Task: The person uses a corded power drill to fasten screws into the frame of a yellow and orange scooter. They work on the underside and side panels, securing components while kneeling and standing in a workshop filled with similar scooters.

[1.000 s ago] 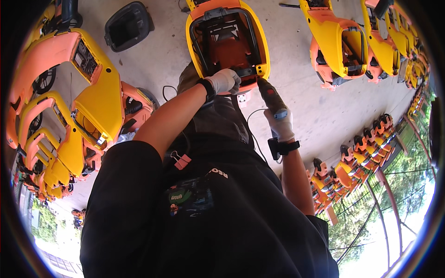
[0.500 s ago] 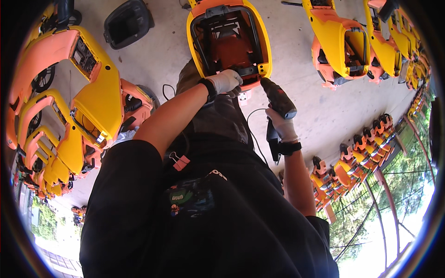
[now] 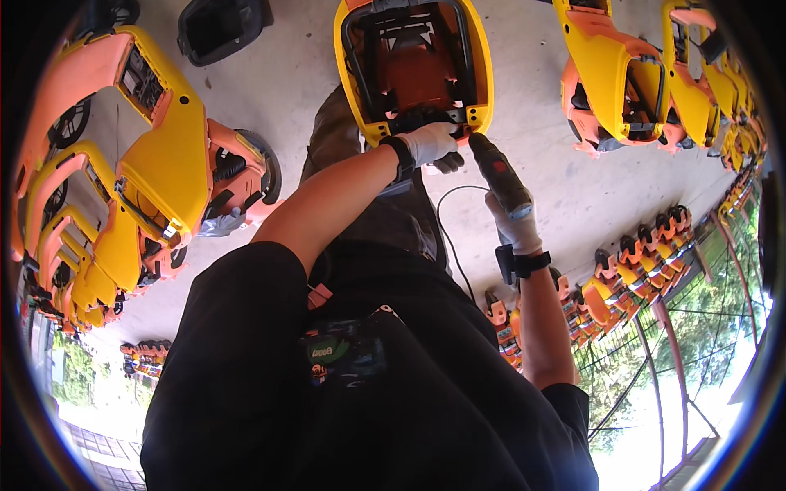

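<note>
Ahead of me stands a yellow scooter body [image 3: 485,65] with its top open, showing a dark red and black inside. My right hand [image 3: 517,227], in a whitish glove, is wrapped around a black power drill [image 3: 501,176]. The drill's tip meets or nearly meets the near right corner of the body; the exact contact is too small to make out. My left hand [image 3: 427,144], also gloved, is closed at the near rim, just left of the drill tip. Its fingers are curled, and what they hold is hidden.
Yellow and orange scooter bodies stand in rows at left [image 3: 168,176] and right [image 3: 610,69]. A black plastic bin [image 3: 221,31] lies on the concrete floor at the upper left. A black cable [image 3: 440,214] loops beside my legs. More scooters [image 3: 630,270] line the fence at right.
My left hand has shifted right along the near rim. The drill has come closer to the rim's corner, beside my left fingers. The whole view has shifted slightly.
</note>
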Demonstrator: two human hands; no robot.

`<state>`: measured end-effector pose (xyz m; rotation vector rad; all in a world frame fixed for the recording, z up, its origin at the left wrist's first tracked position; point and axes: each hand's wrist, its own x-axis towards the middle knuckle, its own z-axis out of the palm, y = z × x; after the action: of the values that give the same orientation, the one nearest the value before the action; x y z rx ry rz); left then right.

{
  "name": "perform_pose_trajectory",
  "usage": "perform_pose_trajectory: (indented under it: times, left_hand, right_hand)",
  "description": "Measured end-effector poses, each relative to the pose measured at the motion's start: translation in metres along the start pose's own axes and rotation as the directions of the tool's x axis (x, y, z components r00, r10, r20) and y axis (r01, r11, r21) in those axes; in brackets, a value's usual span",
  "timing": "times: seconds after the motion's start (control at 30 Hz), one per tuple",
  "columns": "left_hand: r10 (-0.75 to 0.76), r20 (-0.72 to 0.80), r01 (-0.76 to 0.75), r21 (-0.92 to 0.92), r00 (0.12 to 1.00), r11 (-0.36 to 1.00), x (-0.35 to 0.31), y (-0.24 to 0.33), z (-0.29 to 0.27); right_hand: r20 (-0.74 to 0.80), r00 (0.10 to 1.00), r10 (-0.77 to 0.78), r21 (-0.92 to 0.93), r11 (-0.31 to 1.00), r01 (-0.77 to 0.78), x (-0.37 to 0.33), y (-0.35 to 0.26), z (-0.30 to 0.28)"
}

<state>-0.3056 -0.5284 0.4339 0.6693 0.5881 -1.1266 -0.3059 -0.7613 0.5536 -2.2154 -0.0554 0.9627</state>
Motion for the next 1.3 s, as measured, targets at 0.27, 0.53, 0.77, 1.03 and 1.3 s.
perform_pose_trajectory:
  times: [0.27, 0.53, 0.77, 1.03, 1.3]
  left_hand:
    - [-0.005, 0.019, 0.006, -0.055, 1.000, 0.998, 0.009, -0.001, 0.004]
    - [-0.025, -0.015, 0.024, -0.060, 1.000, 0.998, 0.007, -0.004, 0.003]
    - [-0.014, -0.026, 0.013, -0.056, 1.000, 0.998, 0.008, -0.005, 0.004]
    - [-0.020, 0.000, 0.020, -0.058, 1.000, 0.998, 0.003, -0.003, 0.003]
    - [0.006, 0.013, -0.005, -0.086, 1.000, 0.996, 0.004, -0.009, 0.002]
  right_hand:
    - [-0.008, 0.995, 0.098, -0.174, 0.980, -0.098, -0.005, -0.016, 0.006]
    - [-0.080, 0.995, 0.060, -0.273, 0.959, -0.080, -0.012, -0.016, 0.021]
    - [-0.098, 0.995, 0.025, -0.312, 0.948, -0.055, -0.011, -0.027, 0.023]
    - [-0.089, 0.995, 0.036, -0.096, 0.994, -0.045, -0.019, -0.002, 0.033]
    - [-0.073, 0.988, 0.140, 0.300, 0.947, -0.112, -0.016, -0.024, 0.030]
